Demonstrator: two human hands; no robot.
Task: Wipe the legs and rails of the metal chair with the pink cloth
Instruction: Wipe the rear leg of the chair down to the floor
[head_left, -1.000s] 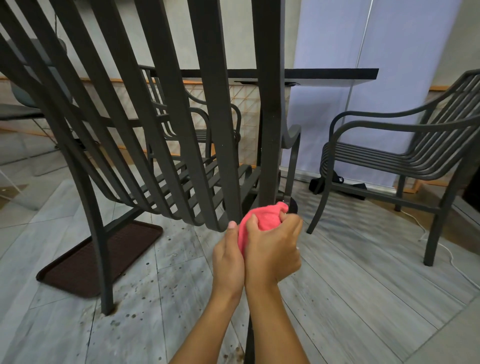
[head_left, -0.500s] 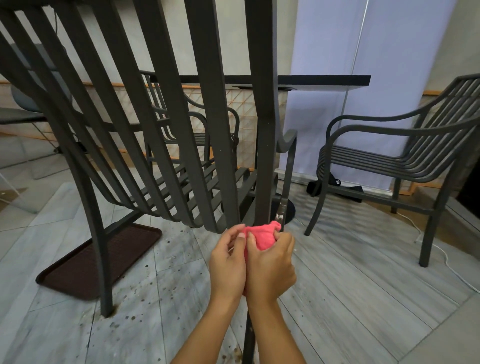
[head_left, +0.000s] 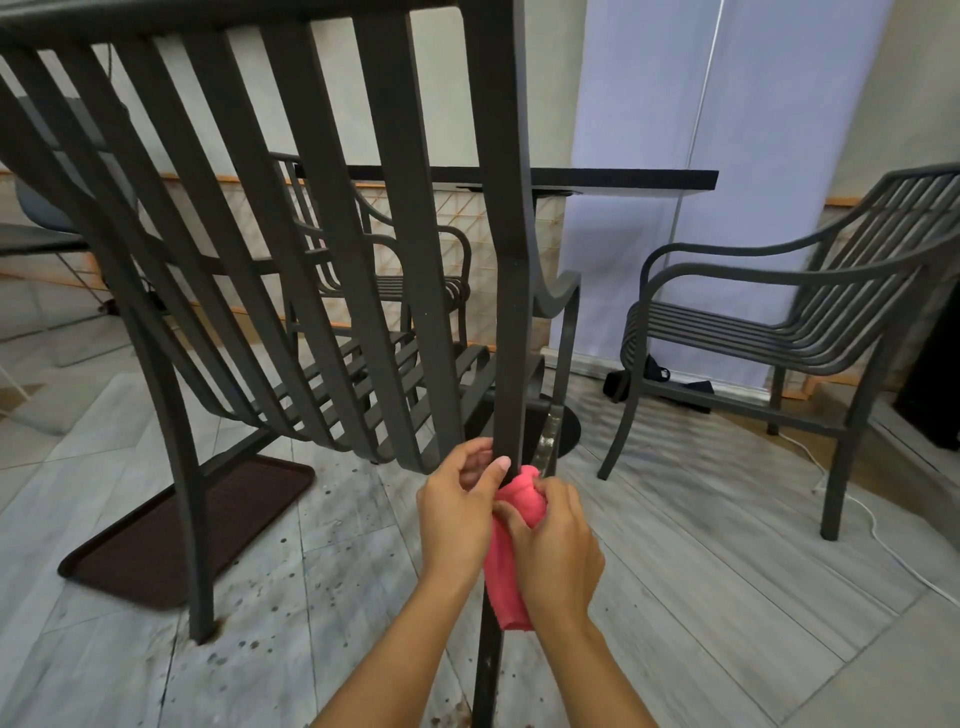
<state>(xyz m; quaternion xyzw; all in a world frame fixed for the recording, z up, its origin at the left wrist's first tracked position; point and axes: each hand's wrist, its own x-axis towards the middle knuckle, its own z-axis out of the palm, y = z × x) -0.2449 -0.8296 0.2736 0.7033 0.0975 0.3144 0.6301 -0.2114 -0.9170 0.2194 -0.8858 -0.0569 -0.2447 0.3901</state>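
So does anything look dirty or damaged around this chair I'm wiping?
Yes. The floor under the chair is speckled with dark spots, with rusty-looking marks at the foot of the rear leg. Nothing looks bent or broken.

The metal chair (head_left: 363, 260) looks painted in a dark grey matt coat, its flat slats smooth with little shine; low on the rear leg (head_left: 488, 670) the finish appears scuffed and speckled. The pink cloth (head_left: 511, 566) is soft, fuzzy fabric, dull and without gloss, bunched around that leg between the left hand (head_left: 457, 519) and the right hand (head_left: 558, 551). The floor (head_left: 701, 571) is pale grey, wood-grain-patterned planking with a faint sheen, dotted with dark spots near the chair. A brown mat (head_left: 171, 545) has a rough, ribbed, matt surface and a smoother rim. The second chair (head_left: 779, 322) shows the same dark matt metal.
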